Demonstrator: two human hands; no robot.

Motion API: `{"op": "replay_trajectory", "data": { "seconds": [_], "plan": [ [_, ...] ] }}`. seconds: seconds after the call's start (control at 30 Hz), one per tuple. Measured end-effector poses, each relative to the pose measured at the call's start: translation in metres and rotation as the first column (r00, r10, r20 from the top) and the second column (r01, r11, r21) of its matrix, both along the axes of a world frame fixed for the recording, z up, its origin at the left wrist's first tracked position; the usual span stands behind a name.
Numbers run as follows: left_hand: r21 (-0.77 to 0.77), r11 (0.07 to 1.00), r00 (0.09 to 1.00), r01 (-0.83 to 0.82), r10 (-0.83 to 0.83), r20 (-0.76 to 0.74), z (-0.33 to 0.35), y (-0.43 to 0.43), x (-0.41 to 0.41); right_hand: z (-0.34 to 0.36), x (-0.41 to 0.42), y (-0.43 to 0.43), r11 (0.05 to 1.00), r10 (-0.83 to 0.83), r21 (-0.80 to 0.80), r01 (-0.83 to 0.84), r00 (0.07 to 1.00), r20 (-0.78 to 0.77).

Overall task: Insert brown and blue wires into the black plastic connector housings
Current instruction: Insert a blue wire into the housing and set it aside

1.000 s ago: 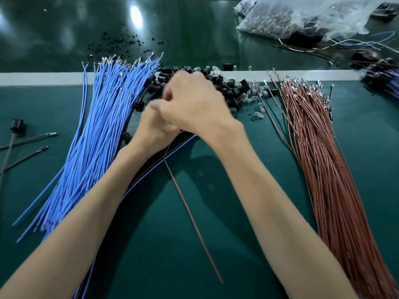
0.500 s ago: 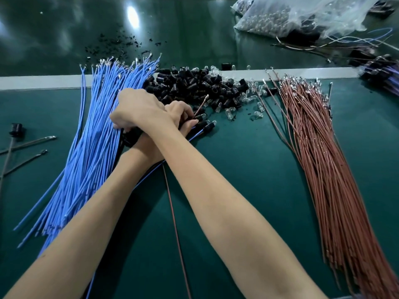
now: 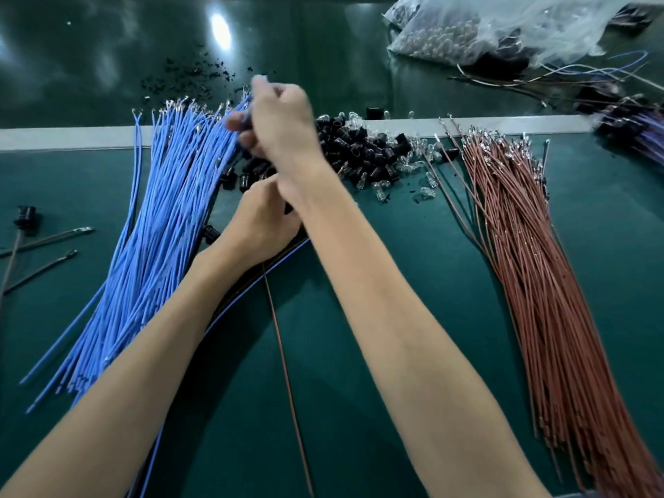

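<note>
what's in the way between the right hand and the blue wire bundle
Nothing visible: the right hand is right at the tip end of the blue wire bundle, its blurred fingers over the tips.

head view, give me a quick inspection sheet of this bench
surface: green mat, white strip along its far edge
job's things: blue wires left, brown wires right, black housings piled between
clutter: clear bulbs beside the housings, black crumbs, plastic bag far right
hands: right hand blurred, curled over blue wire tips, grip unclear; left hand with fingers hidden
cables: loose brown wire runs out from under left hand
surroundings: dark glossy table beyond
</note>
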State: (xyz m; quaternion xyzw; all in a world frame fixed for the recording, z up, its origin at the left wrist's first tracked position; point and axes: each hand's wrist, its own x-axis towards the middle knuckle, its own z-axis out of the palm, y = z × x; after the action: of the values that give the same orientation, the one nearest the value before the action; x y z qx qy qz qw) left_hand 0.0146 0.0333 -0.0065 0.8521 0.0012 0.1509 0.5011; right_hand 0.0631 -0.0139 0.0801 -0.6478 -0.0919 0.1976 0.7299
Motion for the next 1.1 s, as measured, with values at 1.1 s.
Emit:
{"op": "replay_trajectory", "data": {
  "seconds": [1.1],
  "plan": [
    [-0.167,0.925,0.94,-0.342,0.334,-0.077,0.017,0.03,-0.003,-0.058,0.066,-0.1,0.863,-0.403,0.254,0.437,0.898,-0.178]
  ]
}}
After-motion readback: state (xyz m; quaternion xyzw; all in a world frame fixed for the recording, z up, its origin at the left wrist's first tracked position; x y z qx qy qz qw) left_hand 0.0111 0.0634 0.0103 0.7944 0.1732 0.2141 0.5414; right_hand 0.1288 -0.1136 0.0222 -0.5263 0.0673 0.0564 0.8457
